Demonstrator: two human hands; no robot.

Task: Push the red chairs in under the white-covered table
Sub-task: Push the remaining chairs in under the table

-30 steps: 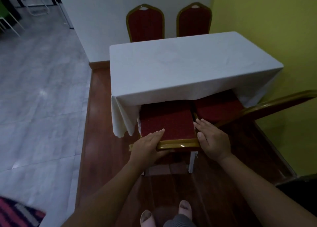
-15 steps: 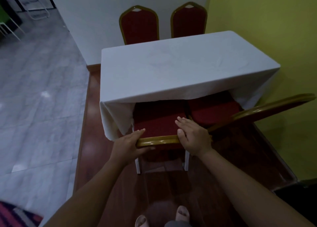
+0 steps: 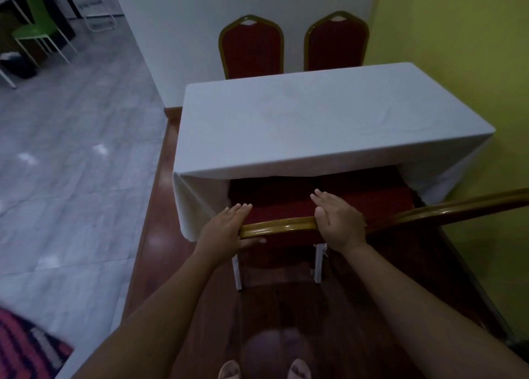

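Observation:
A white-covered table (image 3: 315, 126) stands ahead of me. The near left red chair, with a gold top rail (image 3: 277, 225), has its seat (image 3: 274, 201) partly under the cloth's front edge. My left hand (image 3: 223, 230) holds the rail's left end, thumb underneath. My right hand (image 3: 339, 221) presses on the rail's right end with fingers stretched forward. The near right red chair (image 3: 378, 198) sits beside it, its gold rail (image 3: 458, 207) running off to the right. Two more red chairs (image 3: 252, 49) (image 3: 336, 46) stand at the table's far side.
A yellow wall (image 3: 458, 49) runs close along the table's right side, and a white wall is behind it. I stand on dark wooden flooring (image 3: 286, 307); grey tiles (image 3: 71, 149) spread to the left. A green chair (image 3: 37, 32) is far left, a striped rug (image 3: 25, 347) near my feet.
The near left chair has slid forward, with more of its seat under the cloth. Both hands stayed on its top rail and travelled with it. I have stepped closer to the table.

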